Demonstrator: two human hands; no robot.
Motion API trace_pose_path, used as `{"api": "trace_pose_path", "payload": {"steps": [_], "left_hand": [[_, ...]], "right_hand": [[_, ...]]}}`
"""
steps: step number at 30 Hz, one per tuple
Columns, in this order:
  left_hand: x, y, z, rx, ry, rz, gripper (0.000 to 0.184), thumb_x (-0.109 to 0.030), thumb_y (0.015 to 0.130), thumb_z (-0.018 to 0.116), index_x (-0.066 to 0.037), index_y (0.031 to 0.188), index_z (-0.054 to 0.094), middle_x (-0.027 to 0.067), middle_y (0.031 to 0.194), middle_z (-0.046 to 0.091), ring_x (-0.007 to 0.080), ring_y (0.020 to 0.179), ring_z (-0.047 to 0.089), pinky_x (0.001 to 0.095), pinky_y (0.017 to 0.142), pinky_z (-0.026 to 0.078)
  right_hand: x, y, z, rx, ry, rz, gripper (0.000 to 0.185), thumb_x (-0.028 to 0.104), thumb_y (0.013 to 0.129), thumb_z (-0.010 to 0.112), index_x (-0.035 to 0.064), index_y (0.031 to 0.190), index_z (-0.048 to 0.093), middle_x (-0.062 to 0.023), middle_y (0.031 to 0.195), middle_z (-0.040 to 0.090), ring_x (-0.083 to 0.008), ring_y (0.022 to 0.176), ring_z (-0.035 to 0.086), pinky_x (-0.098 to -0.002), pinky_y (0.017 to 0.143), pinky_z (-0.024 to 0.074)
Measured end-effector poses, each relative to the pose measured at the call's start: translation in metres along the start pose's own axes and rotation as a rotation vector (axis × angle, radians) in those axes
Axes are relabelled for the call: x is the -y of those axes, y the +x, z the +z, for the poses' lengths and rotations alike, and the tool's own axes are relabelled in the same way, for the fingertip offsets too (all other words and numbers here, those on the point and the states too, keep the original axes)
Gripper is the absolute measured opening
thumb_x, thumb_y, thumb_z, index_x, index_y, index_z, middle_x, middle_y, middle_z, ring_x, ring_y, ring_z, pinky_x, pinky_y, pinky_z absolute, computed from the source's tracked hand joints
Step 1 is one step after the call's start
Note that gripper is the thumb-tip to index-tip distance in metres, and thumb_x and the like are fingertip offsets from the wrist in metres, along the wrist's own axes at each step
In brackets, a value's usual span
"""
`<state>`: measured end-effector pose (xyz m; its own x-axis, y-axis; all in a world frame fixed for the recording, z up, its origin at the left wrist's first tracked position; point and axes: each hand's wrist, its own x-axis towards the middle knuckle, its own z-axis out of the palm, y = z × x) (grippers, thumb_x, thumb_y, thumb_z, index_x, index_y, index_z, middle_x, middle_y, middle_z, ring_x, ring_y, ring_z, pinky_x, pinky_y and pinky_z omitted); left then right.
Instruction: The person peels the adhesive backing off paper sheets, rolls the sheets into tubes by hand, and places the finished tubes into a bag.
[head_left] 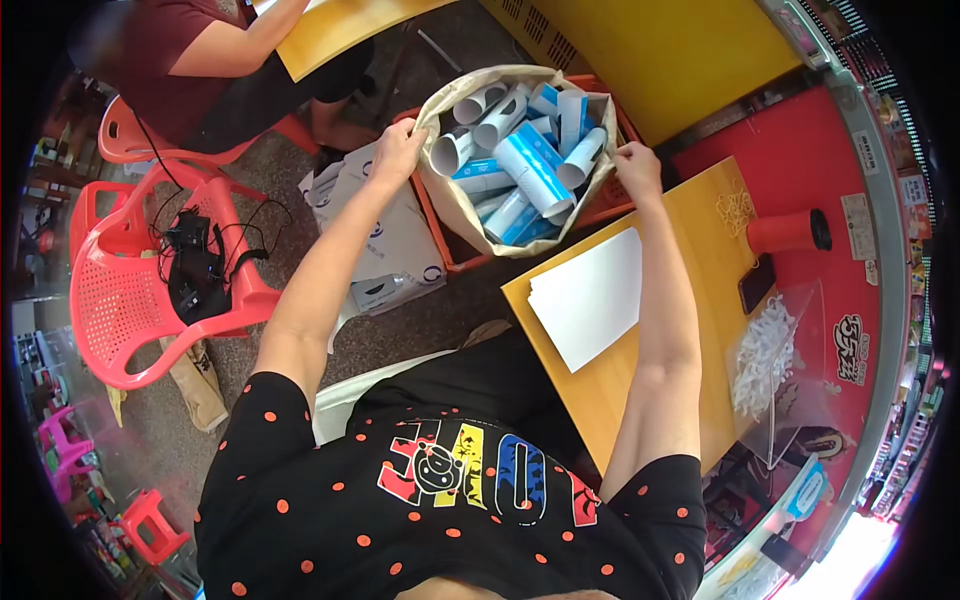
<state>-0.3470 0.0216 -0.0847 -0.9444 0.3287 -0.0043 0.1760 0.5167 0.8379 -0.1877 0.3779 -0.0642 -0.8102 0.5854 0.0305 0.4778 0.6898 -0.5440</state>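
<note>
A large beige sack (pixel 450 215) stands with its mouth wide, filled with several rolled paper tubes (pixel 533 170) in white and blue. My left hand (pixel 400 152) grips the sack's rim on the left side, fingers closed on it. On the opposite side, my right hand (pixel 637 170) is closed on the rim as well. Around the sack shows an orange-red crate (pixel 434 222); its bottom is hidden. Under my right forearm, a stack of white paper sheets (pixel 590 300) lies on the wooden table (pixel 560 375).
Rubber bands (pixel 735 210), a red cylinder (pixel 785 232), a dark phone (pixel 757 284) and a bag of white pieces (pixel 766 355) are at the right. Red chairs (pixel 130 290) stand left, one bearing black cabled gear (pixel 195 260). Another person (pixel 215 70) sits at the upper left.
</note>
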Motion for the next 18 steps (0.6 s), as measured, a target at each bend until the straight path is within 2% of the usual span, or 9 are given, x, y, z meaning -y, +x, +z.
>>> {"api": "trace_pose_path", "payload": {"steps": [3, 6, 7, 9, 11, 12, 14, 17, 18], "left_hand": [[0.007, -0.002, -0.001, 0.009, -0.033, -0.004, 0.035, -0.034, 0.079, 0.060, 0.000, 0.089, 0.060, 0.0172, 0.079, 0.062, 0.0289, 0.074, 0.060, 0.0360, 0.069, 0.047], [-0.004, 0.001, -0.006, 0.297, -0.711, -0.534, 0.051, -0.048, 0.074, 0.066, -0.007, 0.103, 0.056, 0.0038, 0.095, 0.056, 0.0165, 0.080, 0.057, 0.0281, 0.069, 0.048], [-0.009, 0.005, -0.009, 0.293, -0.714, -0.525, 0.051, -0.048, 0.074, 0.066, -0.007, 0.103, 0.056, 0.0038, 0.095, 0.056, 0.0165, 0.080, 0.057, 0.0281, 0.069, 0.048], [-0.013, 0.013, -0.015, 0.364, -0.765, -0.655, 0.056, -0.055, 0.073, 0.066, -0.006, 0.099, 0.057, 0.0042, 0.092, 0.057, 0.0143, 0.079, 0.057, 0.0288, 0.068, 0.049], [0.008, 0.038, -0.014, 0.577, -1.001, -0.662, 0.049, -0.051, 0.079, 0.065, -0.006, 0.096, 0.059, 0.0013, 0.082, 0.062, 0.0090, 0.073, 0.058, 0.0244, 0.064, 0.048], [0.015, 0.048, -0.017, 0.692, -1.094, -0.661, 0.042, -0.047, 0.081, 0.064, -0.007, 0.094, 0.060, -0.0001, 0.079, 0.063, 0.0074, 0.071, 0.058, 0.0229, 0.063, 0.048], [0.005, 0.054, -0.023, 0.734, -1.124, -0.638, 0.030, -0.037, 0.083, 0.066, -0.008, 0.090, 0.063, -0.0011, 0.076, 0.064, 0.0066, 0.068, 0.059, 0.0214, 0.061, 0.049], [-0.017, 0.056, -0.019, 0.542, -0.743, -0.534, 0.032, -0.030, 0.076, 0.074, -0.007, 0.095, 0.062, 0.0018, 0.083, 0.065, 0.0081, 0.070, 0.060, 0.0217, 0.062, 0.049], [-0.023, 0.057, -0.017, 0.479, -0.632, -0.424, 0.035, -0.030, 0.075, 0.074, -0.005, 0.096, 0.062, 0.0029, 0.086, 0.065, 0.0106, 0.073, 0.060, 0.0229, 0.065, 0.049]], "right_hand": [[0.011, -0.005, -0.013, -0.007, 0.183, 0.061, 0.028, 0.024, 0.080, 0.063, -0.0019, 0.090, 0.066, -0.0149, 0.087, 0.068, -0.0234, 0.086, 0.065, -0.0336, 0.074, 0.0492], [0.014, 0.012, -0.010, 0.116, 0.655, 0.476, 0.044, 0.040, 0.094, 0.048, 0.0037, 0.117, 0.056, -0.0068, 0.097, 0.063, -0.0162, 0.083, 0.059, -0.0299, 0.070, 0.0468], [-0.029, 0.041, 0.016, 0.243, 0.780, 0.520, 0.061, 0.050, 0.092, 0.040, -0.0001, 0.125, 0.049, -0.0143, 0.123, 0.056, -0.0266, 0.114, 0.049, -0.0425, 0.091, 0.0393], [-0.048, 0.058, 0.036, 0.290, 0.912, 0.493, 0.065, 0.052, 0.092, 0.041, -0.0022, 0.128, 0.046, -0.0169, 0.134, 0.045, -0.0290, 0.126, 0.037, -0.0477, 0.100, 0.0304], [-0.055, 0.068, 0.040, 0.308, 0.819, 0.502, 0.061, 0.050, 0.092, 0.045, -0.0001, 0.127, 0.048, -0.0170, 0.124, 0.054, -0.0286, 0.117, 0.048, -0.0490, 0.100, 0.0310], [-0.040, 0.061, 0.037, 0.330, 0.836, 0.535, 0.066, 0.053, 0.089, 0.047, 0.0013, 0.130, 0.046, -0.0168, 0.134, 0.044, -0.0300, 0.126, 0.034, -0.0504, 0.103, 0.0249], [0.039, 0.021, -0.002, 0.287, 0.701, 0.637, 0.072, 0.058, 0.085, 0.053, 0.0059, 0.134, 0.044, -0.0163, 0.144, 0.034, -0.0311, 0.137, 0.019, -0.0503, 0.108, 0.0151], [0.006, 0.046, 0.018, 0.322, 0.728, 0.623, 0.073, 0.058, 0.084, 0.054, 0.0073, 0.134, 0.044, -0.0157, 0.145, 0.032, -0.0314, 0.136, 0.019, -0.0507, 0.108, 0.0112], [0.013, 0.050, 0.020, 0.383, 0.989, 0.551, 0.067, 0.055, 0.085, 0.055, 0.0068, 0.130, 0.049, -0.0145, 0.137, 0.043, -0.0293, 0.129, 0.034, -0.0461, 0.106, 0.0228]]}}
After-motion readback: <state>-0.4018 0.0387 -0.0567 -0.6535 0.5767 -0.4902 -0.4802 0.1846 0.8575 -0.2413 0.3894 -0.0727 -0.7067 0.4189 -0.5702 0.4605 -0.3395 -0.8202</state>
